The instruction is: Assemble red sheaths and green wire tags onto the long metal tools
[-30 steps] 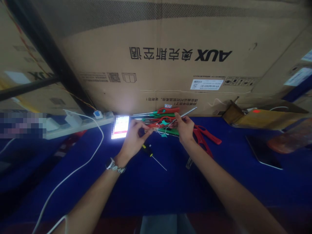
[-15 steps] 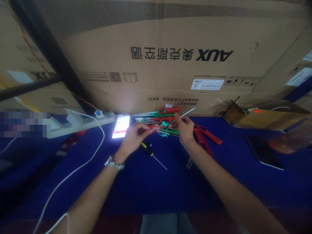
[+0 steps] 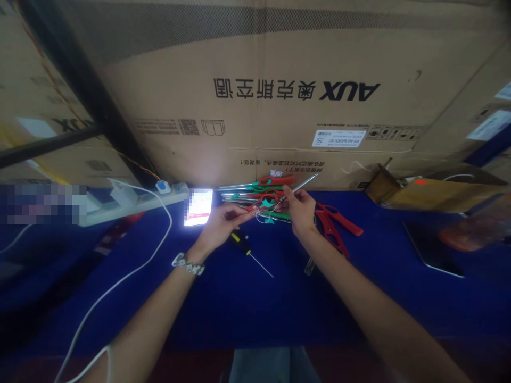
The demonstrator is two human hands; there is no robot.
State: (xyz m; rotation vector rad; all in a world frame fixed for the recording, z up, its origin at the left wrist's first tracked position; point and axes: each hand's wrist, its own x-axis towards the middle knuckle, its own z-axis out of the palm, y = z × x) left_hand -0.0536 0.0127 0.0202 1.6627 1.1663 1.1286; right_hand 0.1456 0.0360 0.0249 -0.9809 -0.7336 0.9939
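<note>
My left hand (image 3: pixel 217 226), with a metal watch on its wrist, pinches a red lighter handle piece (image 3: pixel 251 208), mostly covered by the fingers. In my right hand (image 3: pixel 302 211) is a thin metal lighter tube (image 3: pixel 305 182), its bare end pointing up and right. A thin white wire (image 3: pixel 261 219) loops between the two hands. Behind and beneath them lie several long stick lighters with red and green handles, such as the red-and-green lighter (image 3: pixel 275 181). Red handle shells (image 3: pixel 337 219) rest beside my right wrist. A black and yellow screwdriver (image 3: pixel 241 242) lies below my left hand.
A lit phone (image 3: pixel 199 207) stands left of my hands, near a white power strip (image 3: pixel 131 207) with a trailing cable. A large cardboard box (image 3: pixel 259 117) forms the back wall. To the right are an open small carton (image 3: pixel 431 191) and a dark flat device (image 3: pixel 429 250) on the blue table.
My left hand's red handle piece has turned and shows less. The metal tube in my right hand has tilted more steeply, and the right hand has shifted slightly left.
</note>
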